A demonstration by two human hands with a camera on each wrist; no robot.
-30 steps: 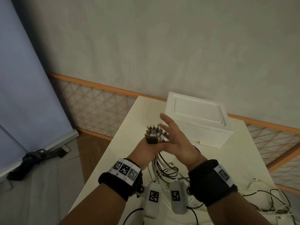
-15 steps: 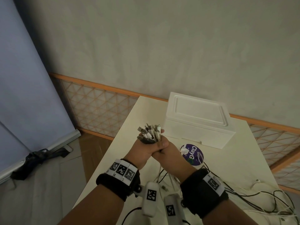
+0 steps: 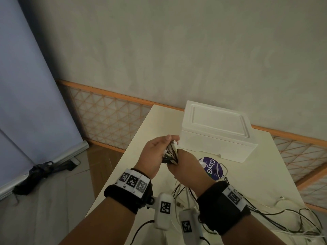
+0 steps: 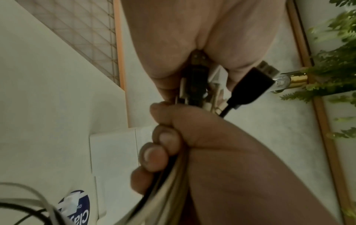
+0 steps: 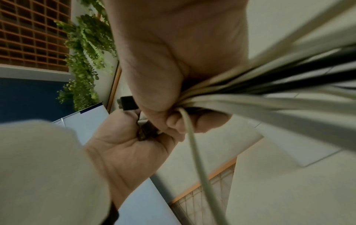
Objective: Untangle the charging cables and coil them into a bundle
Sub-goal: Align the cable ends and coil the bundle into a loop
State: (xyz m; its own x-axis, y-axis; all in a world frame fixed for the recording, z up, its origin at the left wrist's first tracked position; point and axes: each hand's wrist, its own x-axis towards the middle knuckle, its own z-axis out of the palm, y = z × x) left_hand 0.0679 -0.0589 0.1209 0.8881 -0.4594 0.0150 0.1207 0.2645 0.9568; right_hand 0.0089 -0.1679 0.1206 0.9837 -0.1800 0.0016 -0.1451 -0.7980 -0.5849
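A bunch of white and black charging cables [image 3: 170,153] is held upright above the table, plug ends up. My right hand [image 3: 184,165] grips the bunch just below the plugs, fingers curled tight round it [image 4: 163,146]. My left hand [image 3: 163,145] closes over the plug ends from the left. The plugs sit between its thumb and fingers, and a black USB plug [image 4: 248,86] sticks out past them. In the right wrist view the cables [image 5: 269,94] fan out from my right fist [image 5: 173,79] while the left palm [image 5: 125,150] faces the camera. The cords hang down to the table.
A white foam box [image 3: 217,131] stands on the cream table [image 3: 159,119] just beyond my hands. A round purple ClayG lid [image 3: 211,167] lies right of them. Loose black and white cables [image 3: 300,225] sprawl at the near right. The table's left edge drops to the floor.
A second ago my left hand held the bunch and my right hand was open over the plugs. My right hand now grips the bunch, and my left has shifted up onto the plug ends.
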